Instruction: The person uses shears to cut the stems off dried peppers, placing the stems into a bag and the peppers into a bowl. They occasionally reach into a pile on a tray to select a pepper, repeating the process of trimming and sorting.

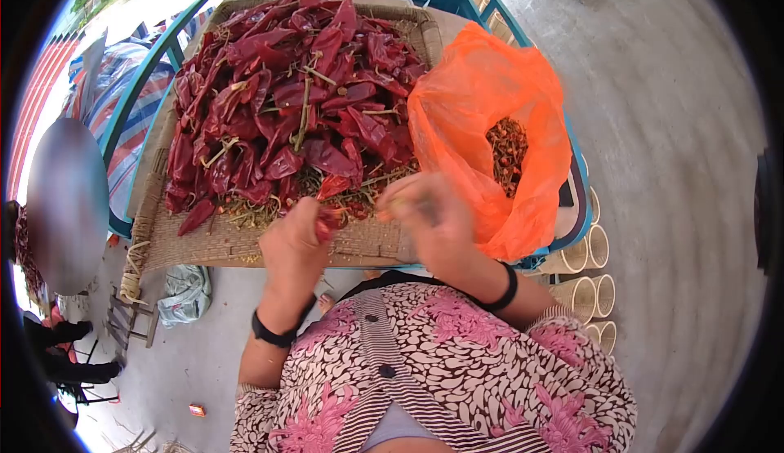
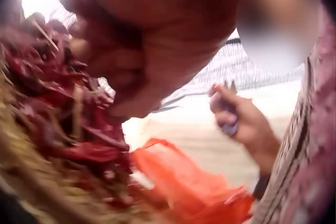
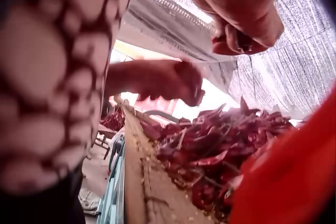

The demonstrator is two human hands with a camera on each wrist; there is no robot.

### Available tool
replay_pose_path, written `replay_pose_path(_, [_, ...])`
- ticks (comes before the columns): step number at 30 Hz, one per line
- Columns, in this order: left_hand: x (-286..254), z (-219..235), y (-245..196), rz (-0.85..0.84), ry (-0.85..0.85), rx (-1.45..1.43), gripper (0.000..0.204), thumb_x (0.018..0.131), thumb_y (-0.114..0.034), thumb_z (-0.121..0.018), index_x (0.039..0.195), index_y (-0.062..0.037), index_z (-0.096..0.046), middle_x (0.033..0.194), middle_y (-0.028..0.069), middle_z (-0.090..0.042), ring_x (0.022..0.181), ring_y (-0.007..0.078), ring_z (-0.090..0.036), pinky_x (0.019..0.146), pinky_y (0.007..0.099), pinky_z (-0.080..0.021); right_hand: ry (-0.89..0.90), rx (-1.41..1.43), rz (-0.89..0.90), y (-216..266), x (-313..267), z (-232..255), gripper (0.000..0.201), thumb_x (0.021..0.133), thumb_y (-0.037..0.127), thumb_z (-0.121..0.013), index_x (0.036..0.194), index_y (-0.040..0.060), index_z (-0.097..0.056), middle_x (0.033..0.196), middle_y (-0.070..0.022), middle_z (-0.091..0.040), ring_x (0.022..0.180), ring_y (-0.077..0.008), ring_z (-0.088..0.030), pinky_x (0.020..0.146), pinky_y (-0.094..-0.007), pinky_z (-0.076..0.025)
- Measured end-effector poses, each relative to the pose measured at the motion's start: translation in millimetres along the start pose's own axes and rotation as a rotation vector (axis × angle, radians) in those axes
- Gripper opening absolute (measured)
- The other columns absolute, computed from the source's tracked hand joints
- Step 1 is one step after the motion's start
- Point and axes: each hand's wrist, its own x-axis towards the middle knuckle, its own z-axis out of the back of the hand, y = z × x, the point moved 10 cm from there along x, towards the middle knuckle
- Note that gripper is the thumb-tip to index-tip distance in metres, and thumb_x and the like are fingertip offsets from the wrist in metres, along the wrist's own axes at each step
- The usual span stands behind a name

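Observation:
A heap of dried red chillies [image 1: 286, 93] lies on a woven tray [image 1: 237, 245]. My left hand [image 1: 298, 245] hovers over the tray's near edge, fingers curled, pinching one red chilli [image 1: 329, 220]. Just right of it, my right hand [image 1: 429, 216] is curled round a small purple-handled tool [image 2: 229, 121]; its blades are mostly hidden. The two hands nearly meet. In the right wrist view the right hand [image 3: 241, 3] is up close, the left hand [image 3: 168, 79] beyond it over the chillies [image 3: 220, 145]. An orange plastic bag [image 1: 482, 102] on the tray's right stands open with cut stems [image 1: 508, 151] inside.
The tray rests on a blue metal frame [image 1: 147, 77] above a concrete floor. Several round woven baskets [image 1: 588, 290] stand by the frame's right corner. A striped tarpaulin [image 1: 114, 77], a small wooden stool [image 1: 131, 322] and another person sit to the left.

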Motion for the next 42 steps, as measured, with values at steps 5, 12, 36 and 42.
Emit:
replay_pose_path(5, [-14,12,15,0.098,0.072,-0.427,0.037,0.071,0.002,-0.076,0.101,-0.0058,-0.057,0.080,0.0050,-0.062,0.072,0.0177,-0.061,0.069,0.0266,-0.047,-0.353,-0.354,-0.050,38,21,120,0.015,0.092,0.009,-0.062,0.101,0.0033,-0.052,0.091,-0.0091,-0.066,0.082,-0.0132,-0.060,0.077,-0.0261,-0.048])
replay_pose_path(12, [-11,7,36,0.284,-0.048,-0.780,0.038,0.077,0.002,-0.073,0.111,-0.0037,-0.057,0.099,-0.0003,-0.060,0.089,0.0061,-0.055,0.080,0.0213,-0.045,-0.111,-1.395,-0.272,-7,49,194,0.025,0.082,0.011,-0.069,0.103,0.0014,-0.061,0.094,-0.0149,-0.064,0.094,-0.0296,-0.063,0.081,-0.0378,-0.048])
replay_pose_path(36, [-17,-5,43,0.356,-0.102,-1.118,0.023,0.085,-0.004,-0.073,0.101,-0.0045,-0.058,0.088,-0.0025,-0.062,0.076,0.0031,-0.057,0.065,0.0195,-0.049,0.340,-0.954,-0.192,-146,181,76,0.028,0.080,0.031,-0.066,0.083,0.0031,-0.065,0.080,-0.0187,-0.067,0.080,-0.0335,-0.066,0.072,-0.0424,-0.049])
replay_pose_path(42, [0,-6,34,0.283,-0.097,-1.074,0.024,0.082,-0.003,-0.074,0.100,-0.0043,-0.058,0.098,0.0007,-0.063,0.090,0.0093,-0.059,0.080,0.0253,-0.050,0.174,-0.852,-0.157,-124,173,92,0.026,0.081,0.026,-0.066,0.087,0.0010,-0.064,0.080,-0.0145,-0.066,0.076,-0.0263,-0.064,0.070,-0.0378,-0.048])
